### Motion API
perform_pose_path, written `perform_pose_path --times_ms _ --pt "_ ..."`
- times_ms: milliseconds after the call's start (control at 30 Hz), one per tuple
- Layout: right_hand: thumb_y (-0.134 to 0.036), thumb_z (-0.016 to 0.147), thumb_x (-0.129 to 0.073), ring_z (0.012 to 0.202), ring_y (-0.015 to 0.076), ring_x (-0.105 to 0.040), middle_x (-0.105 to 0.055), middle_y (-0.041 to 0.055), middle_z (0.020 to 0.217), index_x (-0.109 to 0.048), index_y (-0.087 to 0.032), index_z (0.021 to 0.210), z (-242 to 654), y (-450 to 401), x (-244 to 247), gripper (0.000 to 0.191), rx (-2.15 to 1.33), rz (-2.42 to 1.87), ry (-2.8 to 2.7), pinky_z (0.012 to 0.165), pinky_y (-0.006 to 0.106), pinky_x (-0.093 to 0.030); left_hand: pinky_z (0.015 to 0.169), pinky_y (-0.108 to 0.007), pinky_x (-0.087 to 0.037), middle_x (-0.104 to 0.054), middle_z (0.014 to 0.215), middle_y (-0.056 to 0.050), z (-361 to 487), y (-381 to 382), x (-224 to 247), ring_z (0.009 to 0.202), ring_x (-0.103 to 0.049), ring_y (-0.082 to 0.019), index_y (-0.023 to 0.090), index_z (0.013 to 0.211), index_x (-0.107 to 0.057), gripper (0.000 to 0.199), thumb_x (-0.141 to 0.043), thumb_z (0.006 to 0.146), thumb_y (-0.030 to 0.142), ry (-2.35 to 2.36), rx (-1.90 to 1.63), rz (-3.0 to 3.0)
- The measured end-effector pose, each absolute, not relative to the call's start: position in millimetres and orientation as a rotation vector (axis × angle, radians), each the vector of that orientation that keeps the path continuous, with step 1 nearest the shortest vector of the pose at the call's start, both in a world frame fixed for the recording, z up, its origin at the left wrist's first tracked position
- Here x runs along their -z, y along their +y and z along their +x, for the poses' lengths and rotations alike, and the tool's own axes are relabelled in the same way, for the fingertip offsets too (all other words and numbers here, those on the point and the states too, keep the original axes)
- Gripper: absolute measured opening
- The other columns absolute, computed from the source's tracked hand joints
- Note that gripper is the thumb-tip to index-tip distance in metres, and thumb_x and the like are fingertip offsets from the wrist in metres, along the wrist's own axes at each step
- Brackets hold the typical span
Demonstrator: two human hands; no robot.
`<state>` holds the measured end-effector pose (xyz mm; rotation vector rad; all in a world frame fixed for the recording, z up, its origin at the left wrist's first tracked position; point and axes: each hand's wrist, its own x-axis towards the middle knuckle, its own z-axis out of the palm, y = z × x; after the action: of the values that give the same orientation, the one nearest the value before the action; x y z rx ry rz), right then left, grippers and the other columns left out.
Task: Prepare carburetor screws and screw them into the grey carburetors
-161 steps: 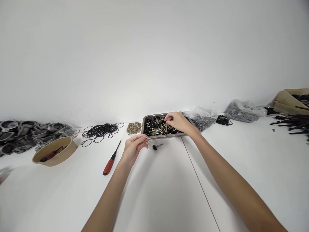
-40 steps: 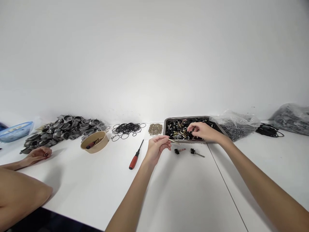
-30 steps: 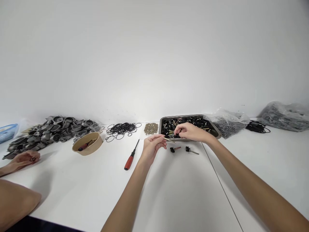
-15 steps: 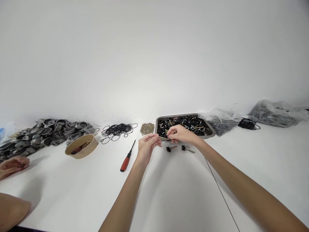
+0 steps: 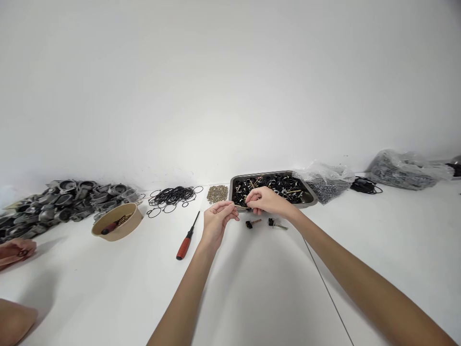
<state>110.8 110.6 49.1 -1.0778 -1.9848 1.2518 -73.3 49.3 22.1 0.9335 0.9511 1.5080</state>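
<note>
In front of the tray's near edge, my left hand point(image 5: 218, 218) pinches a thin brass-coloured stem point(image 5: 242, 207) between thumb and fingertips. My right hand point(image 5: 265, 200) has its fingers curled at the other end of that small part, where its black head is mostly hidden. Just beyond lies a dark metal tray point(image 5: 311, 196) filled with black parts with thin stems. Two similar parts lie on the table below my right hand: one with a reddish stem point(image 5: 253, 223) and one with a pale stem point(image 5: 276, 224).
To the left are a red-handled screwdriver point(image 5: 185, 245), brass-coloured small pieces point(image 5: 217, 194), black rubber rings point(image 5: 173, 196), a tan bowl point(image 5: 120, 232) and grey metal housings point(image 5: 68, 199). Plastic bags point(image 5: 327, 185) and black cords point(image 5: 364, 185) lie right. Another person's hand point(image 5: 18, 251) is at far left.
The whole view has shifted slightly, so things on the table appear a little further left. Both my hands stay together at the small part, with only slight finger movement.
</note>
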Motion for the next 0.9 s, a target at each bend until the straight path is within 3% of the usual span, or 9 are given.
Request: perform_pose_path --times_ms 600,900 --pt "-0.022 0.074 -0.06 0.055 0.0119 -0.059 -0.064 0.0 0.064 -0.062 -0.017 0.08 102 96 -59 0.008 -1.12 -1.053 -1.997 0.048 0.02 -0.047 0.055 -0.031 -0.053 -0.065 0.066 -0.005 -65 46 -21 0.059 -0.061 -0.016 0.01 0.084 -0.068 0.027 -0.08 0.067 0.026 1.009 -1.424 1.074" --pt "-0.016 0.074 -0.06 0.05 0.0123 -0.059 -0.061 -0.0004 0.056 -0.063 -0.015 0.083 101 97 -58 0.01 -1.332 -1.047 -1.822 0.046 0.02 -0.048 0.05 -0.027 -0.051 -0.061 0.073 -0.002 -64 46 -21 0.057 -0.058 -0.012 0.014 0.09 -0.064 0.029 -0.076 0.07 0.031 1.137 -1.406 1.32"
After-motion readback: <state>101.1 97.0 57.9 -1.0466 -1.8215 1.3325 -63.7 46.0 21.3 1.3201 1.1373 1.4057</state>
